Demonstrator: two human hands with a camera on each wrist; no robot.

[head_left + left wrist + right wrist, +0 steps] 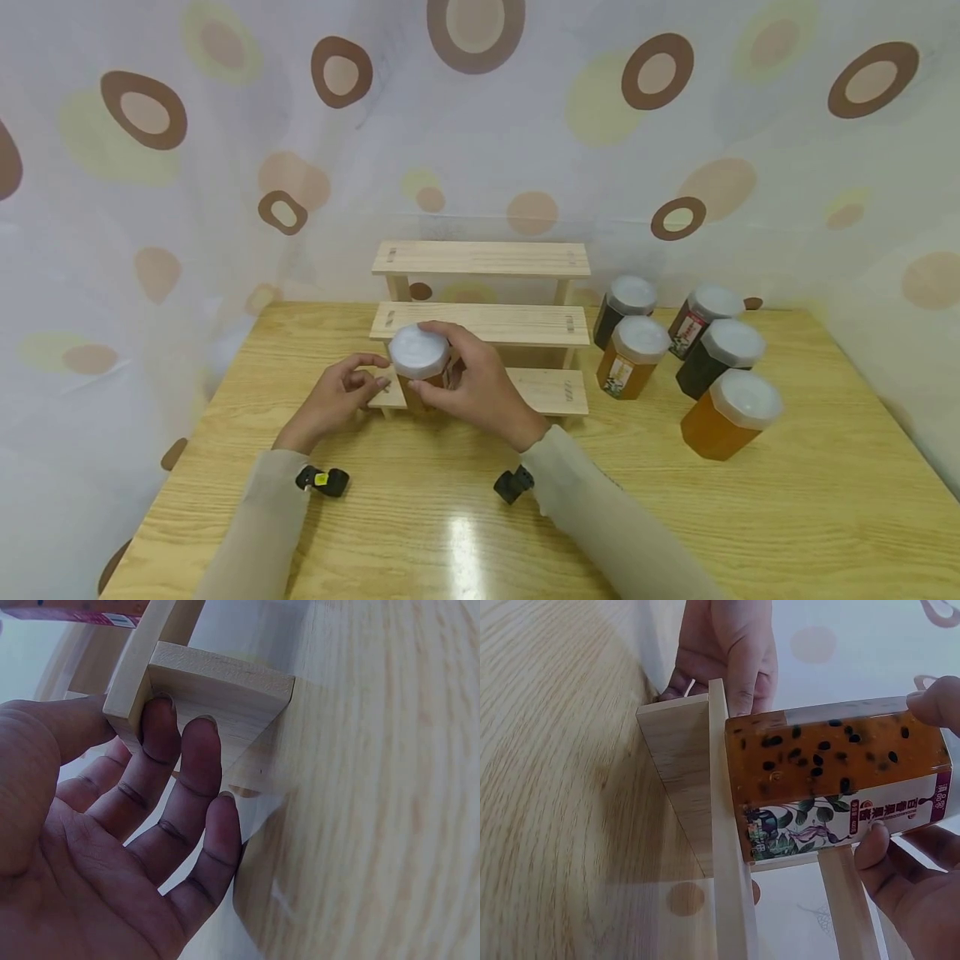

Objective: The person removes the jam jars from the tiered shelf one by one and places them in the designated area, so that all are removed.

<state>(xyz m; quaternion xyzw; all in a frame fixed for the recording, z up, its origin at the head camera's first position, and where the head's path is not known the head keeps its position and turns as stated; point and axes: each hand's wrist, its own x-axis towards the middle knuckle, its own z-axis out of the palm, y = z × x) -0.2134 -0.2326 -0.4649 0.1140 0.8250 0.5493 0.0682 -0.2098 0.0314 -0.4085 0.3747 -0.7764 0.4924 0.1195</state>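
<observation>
My right hand grips a jar of orange-brown preserve with a white lid, thumb and fingers around its upper part. In the right wrist view dark seeds show inside the jar, above a printed label. Its base is right at the lowest board of a three-step wooden shelf, near the left end. At that same end my left hand holds the board's edge. The left wrist view has the thumb on one side of the wooden board and curled fingers at its other side.
To the right of the shelf stand several lidded jars: dark ones and amber ones, some labelled. They share the wood-grain table with the shelf. A patterned sheet hangs behind the table.
</observation>
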